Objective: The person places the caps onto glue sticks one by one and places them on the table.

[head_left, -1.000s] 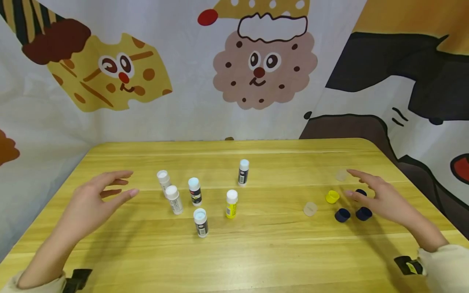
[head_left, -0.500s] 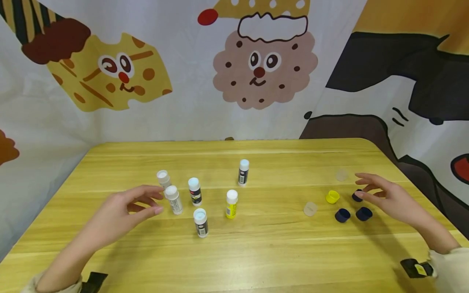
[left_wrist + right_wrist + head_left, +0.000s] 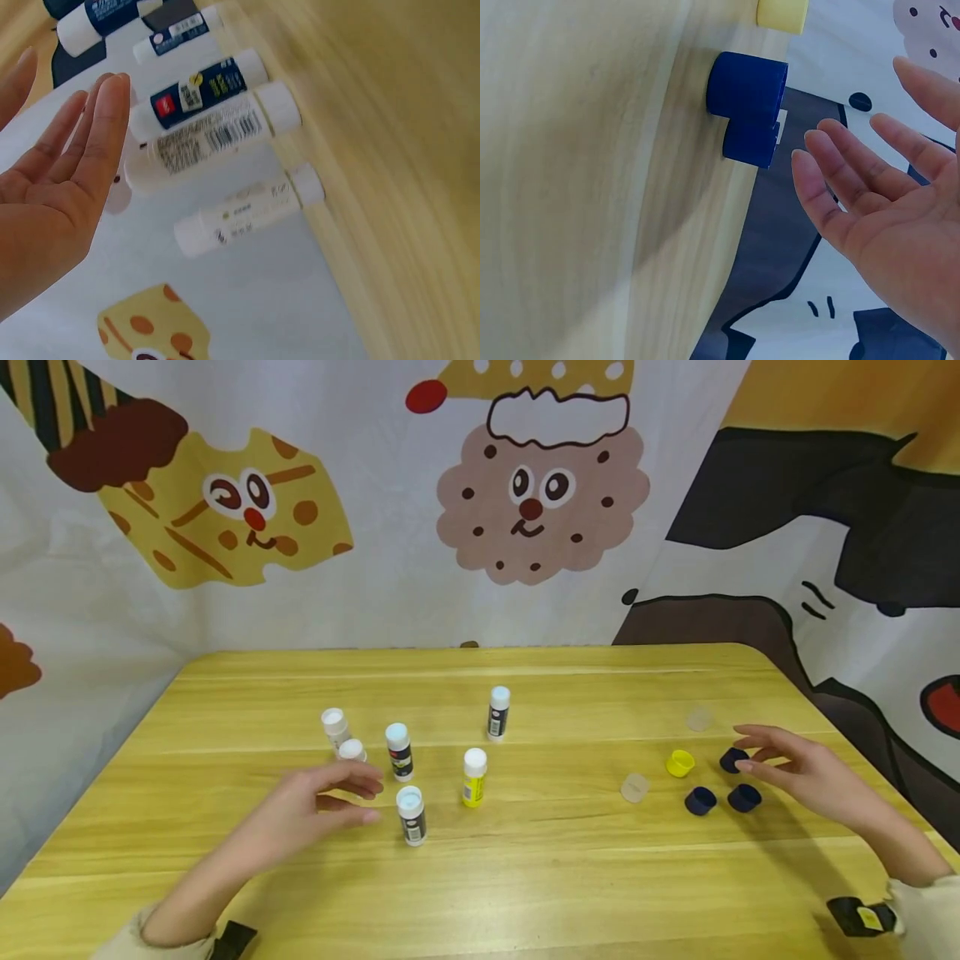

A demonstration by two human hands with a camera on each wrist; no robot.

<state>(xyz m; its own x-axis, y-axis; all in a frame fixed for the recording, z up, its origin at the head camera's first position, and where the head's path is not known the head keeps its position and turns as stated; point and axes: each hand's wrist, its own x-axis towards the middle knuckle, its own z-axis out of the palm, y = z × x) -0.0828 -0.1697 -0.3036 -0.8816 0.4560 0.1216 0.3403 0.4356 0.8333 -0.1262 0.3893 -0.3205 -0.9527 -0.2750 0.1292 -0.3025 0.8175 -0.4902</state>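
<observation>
My left hand (image 3: 318,810), fingers loosely bent and holding nothing, hovers just left of a dark-labelled glue stick (image 3: 412,817). It partly hides a white glue stick (image 3: 352,751); another white one (image 3: 334,727) stands behind. A second dark-labelled glue stick (image 3: 400,752) stands a little farther back. All stand upright, their white ends up and uncapped. Over on the right, my right hand (image 3: 806,777) hangs relaxed beside a navy cap (image 3: 732,761), with nothing between finger and thumb. Two more navy caps (image 3: 701,801) lie nearer the front. In the right wrist view, blue caps (image 3: 748,88) appear beyond the fingertips.
A yellow glue stick (image 3: 474,778) and another dark one (image 3: 498,714) stand mid-table. Among the caps are a yellow cap (image 3: 680,764) and two translucent caps (image 3: 634,788). A cartoon-printed curtain (image 3: 375,610) hangs behind the wooden table (image 3: 555,877).
My left hand has moved right and toward the front, from the table's left side to the glue sticks. My right hand has drifted slightly right and down. Glue sticks and caps stay put.
</observation>
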